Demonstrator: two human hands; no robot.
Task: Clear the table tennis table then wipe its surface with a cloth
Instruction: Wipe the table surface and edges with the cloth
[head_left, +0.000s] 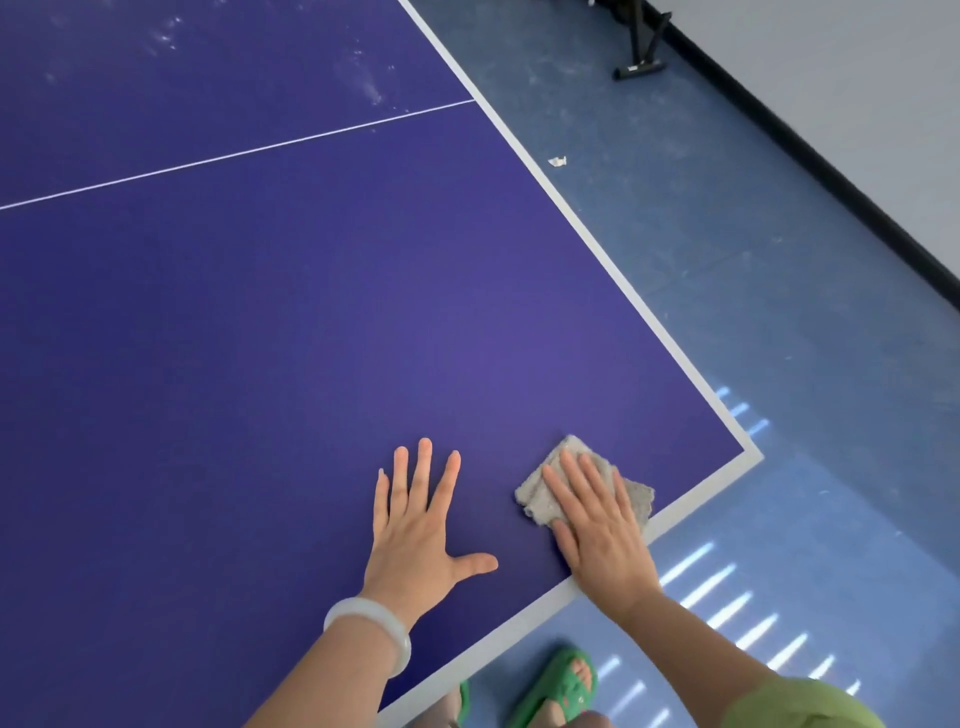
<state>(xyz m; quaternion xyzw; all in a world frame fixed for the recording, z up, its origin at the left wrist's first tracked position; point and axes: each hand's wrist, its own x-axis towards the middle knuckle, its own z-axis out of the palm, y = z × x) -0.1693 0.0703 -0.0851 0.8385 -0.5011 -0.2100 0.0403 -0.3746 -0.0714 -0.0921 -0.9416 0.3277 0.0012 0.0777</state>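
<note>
The purple table tennis table (291, 322) fills most of the view, with a white border and a thin white centre line. A grey cloth (540, 488) lies flat near the table's near right corner. My right hand (597, 525) presses on the cloth with straight fingers. To its left, my left hand (421, 525) rests flat on the bare table surface with fingers spread; a pale bangle circles that wrist. White dusty smears (363, 83) mark the far part of the table.
Blue floor (701, 234) runs along the table's right side and near edge. A scrap of white paper (557, 161) lies on the floor. A black stand foot (640, 67) sits near the grey wall at the top right. Green sandals (556, 686) are below.
</note>
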